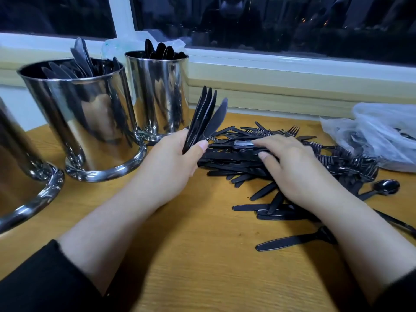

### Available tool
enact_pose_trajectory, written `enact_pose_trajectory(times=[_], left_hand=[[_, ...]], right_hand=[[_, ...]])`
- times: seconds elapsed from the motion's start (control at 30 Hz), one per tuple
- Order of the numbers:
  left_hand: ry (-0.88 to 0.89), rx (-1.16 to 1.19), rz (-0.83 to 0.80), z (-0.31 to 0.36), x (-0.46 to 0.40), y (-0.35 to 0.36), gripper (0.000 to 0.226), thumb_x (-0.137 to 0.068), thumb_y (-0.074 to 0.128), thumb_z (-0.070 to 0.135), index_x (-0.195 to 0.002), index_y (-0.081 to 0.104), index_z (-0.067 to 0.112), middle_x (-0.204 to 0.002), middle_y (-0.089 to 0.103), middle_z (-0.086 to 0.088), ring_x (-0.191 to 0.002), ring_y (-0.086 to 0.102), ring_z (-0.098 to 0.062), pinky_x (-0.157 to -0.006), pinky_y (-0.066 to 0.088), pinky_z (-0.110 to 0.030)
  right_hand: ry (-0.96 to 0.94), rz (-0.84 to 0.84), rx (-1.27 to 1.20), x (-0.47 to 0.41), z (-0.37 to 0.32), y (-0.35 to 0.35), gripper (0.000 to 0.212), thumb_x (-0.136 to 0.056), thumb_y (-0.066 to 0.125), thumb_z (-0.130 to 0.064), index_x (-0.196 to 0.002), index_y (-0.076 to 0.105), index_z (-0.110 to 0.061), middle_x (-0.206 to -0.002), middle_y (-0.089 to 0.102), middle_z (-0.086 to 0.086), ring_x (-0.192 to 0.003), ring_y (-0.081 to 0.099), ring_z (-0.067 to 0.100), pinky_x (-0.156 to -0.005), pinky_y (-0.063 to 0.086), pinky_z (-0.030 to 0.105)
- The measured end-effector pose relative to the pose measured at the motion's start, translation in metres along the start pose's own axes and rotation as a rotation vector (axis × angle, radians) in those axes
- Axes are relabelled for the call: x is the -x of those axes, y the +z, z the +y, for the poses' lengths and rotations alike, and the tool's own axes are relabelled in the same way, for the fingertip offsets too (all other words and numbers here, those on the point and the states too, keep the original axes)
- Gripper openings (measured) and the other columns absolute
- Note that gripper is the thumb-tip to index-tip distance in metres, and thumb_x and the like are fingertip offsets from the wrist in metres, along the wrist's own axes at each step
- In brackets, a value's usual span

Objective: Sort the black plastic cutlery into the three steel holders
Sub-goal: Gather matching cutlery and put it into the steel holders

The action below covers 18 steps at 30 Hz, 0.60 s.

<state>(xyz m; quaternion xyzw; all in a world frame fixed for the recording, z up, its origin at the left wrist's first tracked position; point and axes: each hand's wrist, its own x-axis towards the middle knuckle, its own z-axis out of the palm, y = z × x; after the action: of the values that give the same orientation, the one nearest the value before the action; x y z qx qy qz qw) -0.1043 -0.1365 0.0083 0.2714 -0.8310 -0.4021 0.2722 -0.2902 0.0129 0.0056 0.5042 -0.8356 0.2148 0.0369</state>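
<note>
Wooden table (pixel 202 266): knives (pixel 203 115) in left hand (pixel 171 163).

The left hand (pixel 173 154) grips a fanned bunch of knives (pixel 206 115), blades pointing to one o'clock. The right hand (pixel 297 167) rests flat on the cutlery pile (pixel 236 158) on the counter (pixel 198 255). At ten o'clock stand two steel holders (pixel 85 122), a third at nine.

A wooden table (pixel 191 255) stands below a dark, white-framed window (pixel 270 23).

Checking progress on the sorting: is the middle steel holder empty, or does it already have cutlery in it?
Not empty. The middle steel holder stands upright with black knives sticking up past its rim.
</note>
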Motion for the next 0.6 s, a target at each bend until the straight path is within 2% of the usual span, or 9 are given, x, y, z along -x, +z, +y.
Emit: enact_pose_trajectory(times=[0.13, 0.23, 0.6], left_hand=[[0.000, -0.034, -0.003, 0.0008, 0.0004, -0.0014, 0.040, -0.107, 0.048, 0.037, -0.075, 0.044, 0.015, -0.046, 0.046, 0.008, -0.039, 0.040, -0.008, -0.055, 0.045, -0.035], [-0.006, -0.042, -0.003, 0.0008, 0.0003, -0.0003, 0.040, -0.106, 0.049, 0.038, -0.074, 0.044, 0.016, -0.046, 0.046, 0.009, -0.041, 0.042, -0.008, -0.057, 0.047, -0.036], [0.003, -0.057, 0.000, 0.0023, 0.0011, -0.0001, 0.039, -0.106, 0.049, 0.040, -0.075, 0.046, 0.016, -0.050, 0.050, 0.008, -0.043, 0.045, -0.008, -0.058, 0.049, -0.038]], right_hand=[[-0.043, -0.176, 0.069, -0.0011, -0.0010, 0.0078, 0.042, -0.109, 0.038, -0.030, -0.151, 0.042, -0.036, -0.157, 0.034, -0.023, -0.147, 0.019, 0.001, -0.119, 0.009, 0.037], [-0.046, -0.202, 0.080, -0.0018, -0.0007, 0.0082, 0.041, -0.107, 0.043, -0.035, -0.148, 0.045, -0.037, -0.155, 0.036, -0.025, -0.147, 0.020, 0.001, -0.123, 0.004, 0.040], [-0.100, -0.041, 0.064, -0.0014, 0.0001, 0.0044, 0.025, -0.102, 0.056, -0.029, -0.123, 0.068, -0.034, -0.120, 0.062, -0.022, -0.125, 0.050, 0.006, -0.114, 0.027, 0.040]])
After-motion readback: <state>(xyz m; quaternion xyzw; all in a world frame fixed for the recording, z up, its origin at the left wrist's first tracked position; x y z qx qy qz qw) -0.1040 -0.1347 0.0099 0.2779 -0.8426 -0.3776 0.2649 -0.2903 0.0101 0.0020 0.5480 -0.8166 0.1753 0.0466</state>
